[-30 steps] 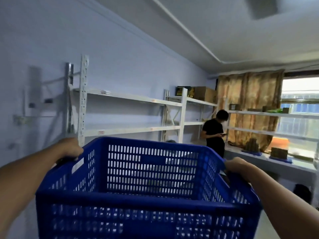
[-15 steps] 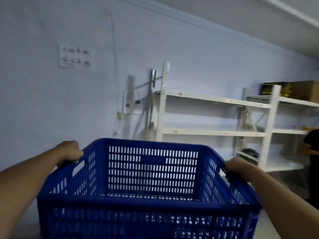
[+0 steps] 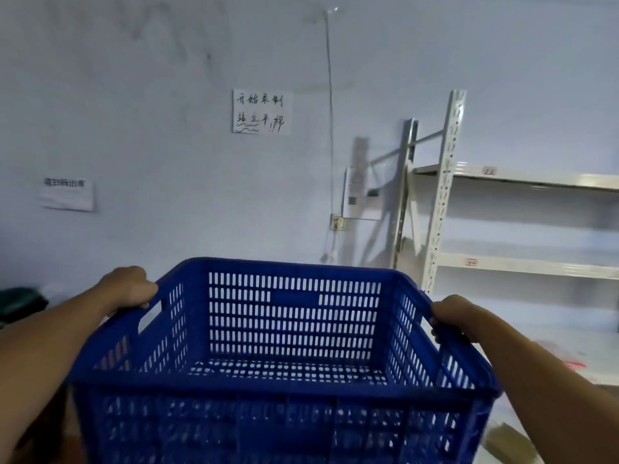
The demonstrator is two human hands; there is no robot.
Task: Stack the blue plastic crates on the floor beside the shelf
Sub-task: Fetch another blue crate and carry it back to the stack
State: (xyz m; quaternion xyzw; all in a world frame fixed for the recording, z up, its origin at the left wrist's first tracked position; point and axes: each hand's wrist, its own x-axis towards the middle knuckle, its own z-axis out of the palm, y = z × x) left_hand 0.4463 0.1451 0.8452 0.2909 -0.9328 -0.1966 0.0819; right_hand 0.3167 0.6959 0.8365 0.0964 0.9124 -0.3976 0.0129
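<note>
**Crate bottom and floor out of sight**

The blue crate runs off the lower picture edge, so its base and whatever lies under the grip cannot be seen. Fingertips of the left hand and right hand curl out of sight around the rim. Right of the grip, the shelf is cut by the edge. Left, a dark object is too cropped to identify.

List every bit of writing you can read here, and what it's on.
"开始录制 / 站立平视": handwritten white paper sign on the wall.
Printed paper notice on the wall, left: too blurred to read.
Small tags on the shelf edges: too small to read.
Blue crate: no writing visible.
</note>
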